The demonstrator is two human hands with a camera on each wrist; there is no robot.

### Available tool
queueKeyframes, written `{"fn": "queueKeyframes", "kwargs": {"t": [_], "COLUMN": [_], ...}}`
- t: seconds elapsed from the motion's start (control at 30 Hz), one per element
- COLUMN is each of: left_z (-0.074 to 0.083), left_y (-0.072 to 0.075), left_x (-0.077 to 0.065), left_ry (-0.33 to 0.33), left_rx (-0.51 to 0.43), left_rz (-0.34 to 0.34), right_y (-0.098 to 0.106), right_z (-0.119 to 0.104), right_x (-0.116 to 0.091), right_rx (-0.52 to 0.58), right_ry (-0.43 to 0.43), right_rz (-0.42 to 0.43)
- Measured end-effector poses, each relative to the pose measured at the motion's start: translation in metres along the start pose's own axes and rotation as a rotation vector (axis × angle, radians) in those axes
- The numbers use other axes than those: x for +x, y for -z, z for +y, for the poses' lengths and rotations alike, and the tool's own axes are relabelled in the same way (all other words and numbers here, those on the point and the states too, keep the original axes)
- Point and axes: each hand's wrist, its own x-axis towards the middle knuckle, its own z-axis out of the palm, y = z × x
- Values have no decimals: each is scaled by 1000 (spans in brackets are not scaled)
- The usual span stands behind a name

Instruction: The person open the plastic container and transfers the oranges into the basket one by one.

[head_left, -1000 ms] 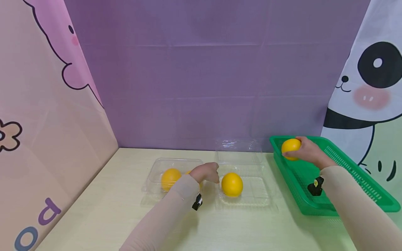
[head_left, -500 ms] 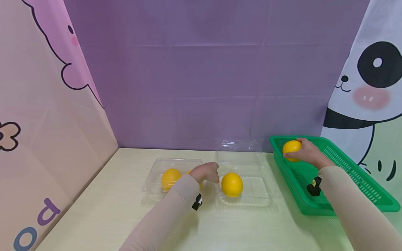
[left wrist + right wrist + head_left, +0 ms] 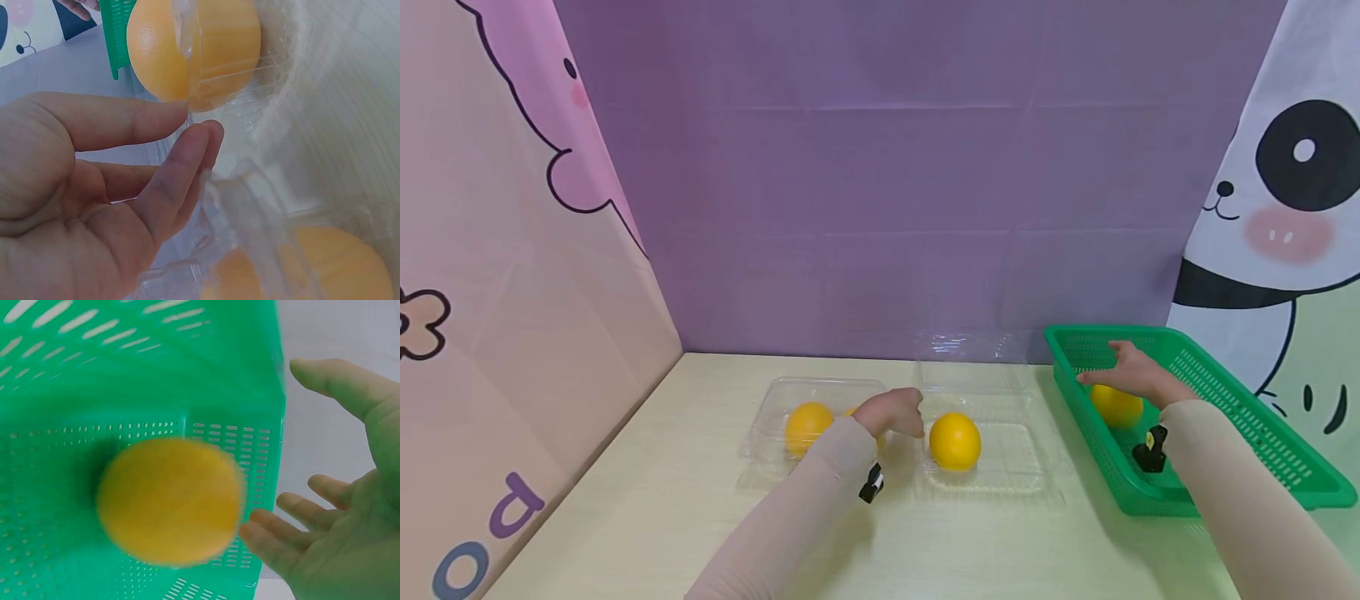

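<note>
My right hand (image 3: 1135,375) is spread above the green plastic basket (image 3: 1176,498). An orange (image 3: 1116,407) is inside the basket, apart from the fingers and blurred in the right wrist view. My left hand (image 3: 891,411) pinches the near rim of an open clear plastic container (image 3: 1007,479) between thumb and fingertips. One orange (image 3: 955,442) sits in that container's left half; its lid (image 3: 970,367) stands raised at the back. Left of the hand, a second clear container (image 3: 767,425) is covered and holds oranges (image 3: 808,429), one partly hidden behind my wrist.
A pale wooden table (image 3: 625,500) bears everything. Behind it hangs a purple cloth (image 3: 850,208), with printed cartoon panels on both sides. The basket's raised slotted walls stand around my right hand.
My right hand has let go of the orange, which has dropped lower into the basket, and its fingers have spread. The left hand and both containers have stayed in place.
</note>
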Motion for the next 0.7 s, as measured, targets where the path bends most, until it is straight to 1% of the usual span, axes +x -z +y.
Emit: {"fn": "queueKeyframes", "kwargs": {"t": [0.1, 0.2, 0.47, 0.7], "left_z": [0, 1, 2, 2], "left_y": [0, 1, 1, 0], "left_x": [0, 0, -1, -2], "left_ry": [3, 3, 12, 8], "left_rx": [-11, -10, 8, 14], "left_rz": [0, 0, -4, 0], "right_y": [0, 1, 3, 3], "right_z": [1, 3, 4, 3], "right_x": [0, -1, -1, -1], "right_rx": [8, 16, 3, -19], "right_ry": [-16, -22, 2, 9], "right_rz": [-25, -32, 9, 16]}}
